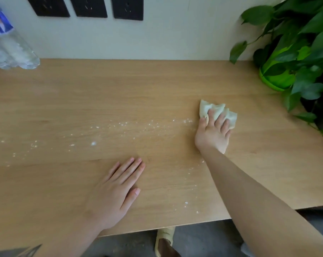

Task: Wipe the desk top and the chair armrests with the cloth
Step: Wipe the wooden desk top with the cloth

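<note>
The right hand (212, 134) presses a crumpled pale cloth (217, 112) flat on the wooden desk top (101, 93), fingers spread over it, toward the potted plant (294, 58). White crumbs (120, 125), perhaps powder, trail away from the cloth. The left hand (116, 191) lies flat nearer the desk's front edge, fingers straight and together.

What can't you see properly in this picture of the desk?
All in the head view:
- Chair armrests: not in the frame at all.
- Bottle: its top is cut off by the left edge, and it is blurred.
- Plant: cut off by the right edge; leaves hide much of its pot.
- Cloth: the right hand pressing it covers its near part.
- Dark panels on the wall: cut off by the top edge.
</note>
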Available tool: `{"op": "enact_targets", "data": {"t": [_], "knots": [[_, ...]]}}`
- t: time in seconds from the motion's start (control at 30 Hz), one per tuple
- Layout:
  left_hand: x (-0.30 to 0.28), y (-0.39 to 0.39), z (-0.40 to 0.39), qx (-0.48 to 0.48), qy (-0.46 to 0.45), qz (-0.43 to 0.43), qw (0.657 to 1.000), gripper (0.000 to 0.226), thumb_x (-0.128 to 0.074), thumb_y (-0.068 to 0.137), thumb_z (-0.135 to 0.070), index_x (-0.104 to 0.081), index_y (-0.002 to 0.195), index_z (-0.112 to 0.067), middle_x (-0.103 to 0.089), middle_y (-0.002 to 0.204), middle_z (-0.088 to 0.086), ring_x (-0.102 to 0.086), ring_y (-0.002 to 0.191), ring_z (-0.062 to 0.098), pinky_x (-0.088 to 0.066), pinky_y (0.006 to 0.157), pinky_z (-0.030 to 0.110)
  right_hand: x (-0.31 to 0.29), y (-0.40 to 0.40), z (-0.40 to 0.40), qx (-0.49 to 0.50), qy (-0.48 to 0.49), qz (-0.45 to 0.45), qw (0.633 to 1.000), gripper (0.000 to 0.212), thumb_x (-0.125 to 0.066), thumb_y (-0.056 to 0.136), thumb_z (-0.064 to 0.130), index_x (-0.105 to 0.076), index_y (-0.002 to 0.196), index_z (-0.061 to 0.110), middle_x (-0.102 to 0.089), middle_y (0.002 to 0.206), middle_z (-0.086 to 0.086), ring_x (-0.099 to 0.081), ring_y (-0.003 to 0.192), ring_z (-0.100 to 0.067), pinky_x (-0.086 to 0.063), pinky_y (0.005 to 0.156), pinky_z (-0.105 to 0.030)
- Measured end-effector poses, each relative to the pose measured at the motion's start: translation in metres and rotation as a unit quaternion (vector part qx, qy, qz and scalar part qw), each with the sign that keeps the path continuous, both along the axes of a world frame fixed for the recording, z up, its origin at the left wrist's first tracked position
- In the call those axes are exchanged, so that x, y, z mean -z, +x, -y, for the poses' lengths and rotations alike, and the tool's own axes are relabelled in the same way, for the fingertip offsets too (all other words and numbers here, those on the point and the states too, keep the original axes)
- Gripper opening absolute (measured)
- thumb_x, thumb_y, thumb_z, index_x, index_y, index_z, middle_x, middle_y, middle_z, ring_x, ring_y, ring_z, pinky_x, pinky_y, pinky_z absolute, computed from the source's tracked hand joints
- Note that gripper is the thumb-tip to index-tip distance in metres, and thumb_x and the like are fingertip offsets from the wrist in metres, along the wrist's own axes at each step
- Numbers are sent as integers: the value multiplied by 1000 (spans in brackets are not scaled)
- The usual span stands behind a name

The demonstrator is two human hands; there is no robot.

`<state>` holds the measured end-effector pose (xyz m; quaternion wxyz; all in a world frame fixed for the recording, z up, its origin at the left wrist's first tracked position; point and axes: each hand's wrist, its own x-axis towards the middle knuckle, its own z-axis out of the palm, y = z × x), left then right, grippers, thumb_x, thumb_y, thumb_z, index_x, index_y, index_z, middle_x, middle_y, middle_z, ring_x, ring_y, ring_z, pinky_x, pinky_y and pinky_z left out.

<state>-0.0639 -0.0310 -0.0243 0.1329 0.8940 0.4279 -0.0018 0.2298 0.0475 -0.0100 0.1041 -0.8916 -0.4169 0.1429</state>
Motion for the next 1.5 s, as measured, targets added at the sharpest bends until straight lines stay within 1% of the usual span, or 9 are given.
{"op": "enact_targets", "data": {"t": [0.3,0.53,0.63,0.9,1.0,1.23,1.33,1.43,1.5], "knots": [[-11,-63,1,69,10,-33,997,56,-24,99,-42,-10,151,-24,-10,159,-8,-5,145,8,-5,116,32,-2,5,76,-388,-7,-14,922,53,-14,98,54,0,148,47,13,158,14,20,143,-4,9,115,-30],[-13,-73,-3,67,1,-35,997,56,-21,99,-45,-10,150,-27,-10,158,-11,-2,145,5,-3,116,32,3,-14,127,64,-20,15,998,56,-10,100,48,2,152,33,9,161,-3,11,147,-20,4,119,-40],[-11,-74,-4,65,2,-27,997,55,-17,99,-48,-7,150,-31,-8,158,-13,0,144,3,-2,116,32,9,-98,111,106,-13,12,994,58,-8,99,47,8,152,29,14,160,-8,16,146,-26,8,118,-43],[-8,-75,-5,37,6,-5,999,57,-9,96,-53,-1,149,-33,0,157,-16,7,143,0,5,115,28,14,-147,156,-309,19,78,948,59,-14,97,48,3,152,34,9,160,-3,15,146,-24,4,117,-40],[-8,-76,-5,38,3,4,999,56,-12,97,-53,-3,149,-34,-1,157,-15,7,143,0,7,115,27,12,-84,191,-203,14,141,969,59,-19,99,44,-6,153,25,-6,158,-10,-1,146,-28,-12,117,-42],[-4,-76,-5,34,23,10,999,56,-12,97,-52,-2,149,-34,1,157,-16,9,143,0,6,116,28,4,-99,91,220,-40,30,974,64,-1,97,50,12,152,20,12,158,-18,10,145,-38,1,117,-51],[-5,-77,-4,34,23,6,999,56,-15,97,-50,-6,149,-32,-2,157,-15,6,143,1,7,116,26,13,-177,72,-25,5,54,998,63,6,94,51,16,150,22,17,155,-16,15,144,-38,3,118,-51],[-5,-77,-4,-4,37,3,999,57,-15,96,-50,-12,149,-27,-7,156,-13,6,143,1,7,116,27,12,-193,107,-308,15,55,950,60,0,96,55,7,151,33,13,158,-4,18,144,-25,9,117,-41],[-4,-82,-3,-26,43,2,999,58,-12,96,-51,-9,149,-28,-4,156,-13,9,143,1,9,116,27,12,-152,128,-335,14,74,939,59,-4,96,56,5,151,37,10,159,0,19,144,-19,11,115,-36]]}}
